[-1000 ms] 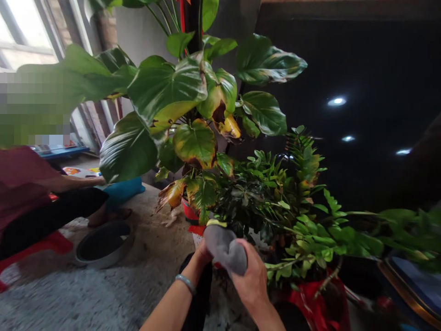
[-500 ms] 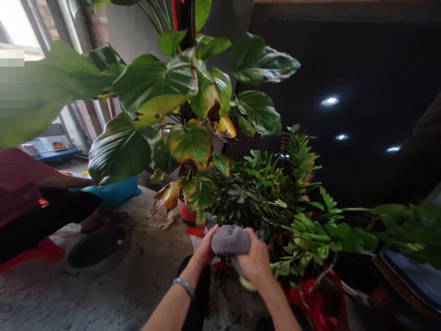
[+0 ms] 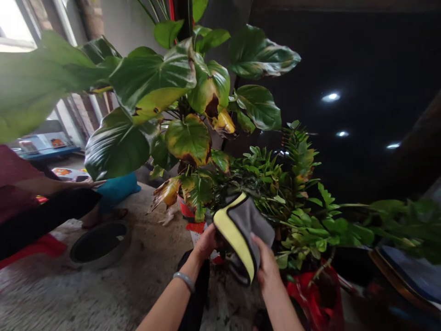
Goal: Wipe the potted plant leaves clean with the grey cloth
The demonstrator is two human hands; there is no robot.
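Note:
A grey cloth (image 3: 250,220) with black edging and a yellow side hangs partly unfolded between my two hands. My left hand (image 3: 207,241) grips its left edge, with a grey bangle on the wrist below. On the other side, my right hand (image 3: 265,259) is closed on the cloth's right part, thumb on top. Just beyond the cloth are the small-leaved green plants (image 3: 262,170). Above and to the left rises a large-leaved potted plant (image 3: 189,138), some of its leaves yellow and brown at the edges.
A dark round basin (image 3: 99,243) stands on the concrete floor (image 3: 144,257) at left. Another person (image 3: 20,184) sits beyond it, beside a blue bag (image 3: 119,188). Low at right are a red bag (image 3: 319,294) and branches reaching sideways. A dark glossy panel (image 3: 361,82) stands behind.
The cloth was bunched into a grey bundle between my hands; now it is opened out with its yellow side showing. The other person's arm has shifted slightly.

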